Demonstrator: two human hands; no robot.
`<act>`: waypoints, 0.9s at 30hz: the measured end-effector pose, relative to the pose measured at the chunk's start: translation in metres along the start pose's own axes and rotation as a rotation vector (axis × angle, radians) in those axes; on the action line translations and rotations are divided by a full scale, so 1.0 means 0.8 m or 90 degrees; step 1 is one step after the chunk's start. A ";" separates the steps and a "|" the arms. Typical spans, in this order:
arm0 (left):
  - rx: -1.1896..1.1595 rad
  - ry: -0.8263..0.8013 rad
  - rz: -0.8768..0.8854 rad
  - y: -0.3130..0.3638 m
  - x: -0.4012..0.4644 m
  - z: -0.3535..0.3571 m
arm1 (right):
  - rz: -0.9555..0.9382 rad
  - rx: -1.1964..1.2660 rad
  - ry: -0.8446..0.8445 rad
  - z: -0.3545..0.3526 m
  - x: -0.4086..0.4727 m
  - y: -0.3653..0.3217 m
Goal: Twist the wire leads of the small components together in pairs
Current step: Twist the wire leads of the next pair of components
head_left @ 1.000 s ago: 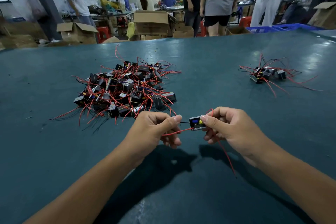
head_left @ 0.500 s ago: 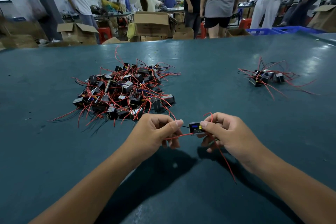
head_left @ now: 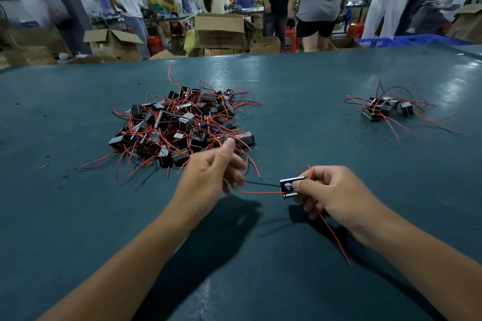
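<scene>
The right hand (head_left: 336, 195) pinches a small black box-shaped component (head_left: 290, 186) above the green table (head_left: 300, 101). The left hand (head_left: 211, 173), loosely curled, may hold its thin black lead (head_left: 260, 184); I cannot tell. The light, springy leads are best gripped near their tips. A tangled pile of red-wired components (head_left: 180, 128) lies at eleven o'clock.

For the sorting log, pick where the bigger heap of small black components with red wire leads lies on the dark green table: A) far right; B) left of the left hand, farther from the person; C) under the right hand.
B: the bigger heap of small black components with red wire leads lies beyond and left of the left hand; the smaller cluster lies far right.
</scene>
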State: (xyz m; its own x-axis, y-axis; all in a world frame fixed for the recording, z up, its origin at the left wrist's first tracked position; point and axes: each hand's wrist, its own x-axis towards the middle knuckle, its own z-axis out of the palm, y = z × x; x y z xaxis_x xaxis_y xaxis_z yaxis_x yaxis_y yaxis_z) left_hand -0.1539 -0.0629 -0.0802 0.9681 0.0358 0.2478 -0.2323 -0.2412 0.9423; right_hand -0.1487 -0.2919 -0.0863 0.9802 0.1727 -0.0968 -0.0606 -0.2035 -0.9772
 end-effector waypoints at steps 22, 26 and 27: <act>0.375 0.234 0.155 -0.030 0.032 -0.055 | 0.077 0.030 -0.122 0.001 -0.005 -0.003; 0.377 0.222 0.174 -0.027 0.032 -0.047 | 0.073 0.024 -0.120 0.001 -0.005 -0.004; 0.379 0.217 0.180 -0.026 0.031 -0.045 | 0.070 0.025 -0.121 0.000 -0.006 -0.004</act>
State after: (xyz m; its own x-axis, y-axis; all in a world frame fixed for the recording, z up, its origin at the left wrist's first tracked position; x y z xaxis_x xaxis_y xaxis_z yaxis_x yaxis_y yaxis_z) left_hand -0.1282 -0.0221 -0.0854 0.7736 0.1704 0.6103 -0.2847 -0.7670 0.5750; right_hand -0.1529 -0.2919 -0.0829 0.9144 0.3302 -0.2340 -0.1767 -0.1945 -0.9649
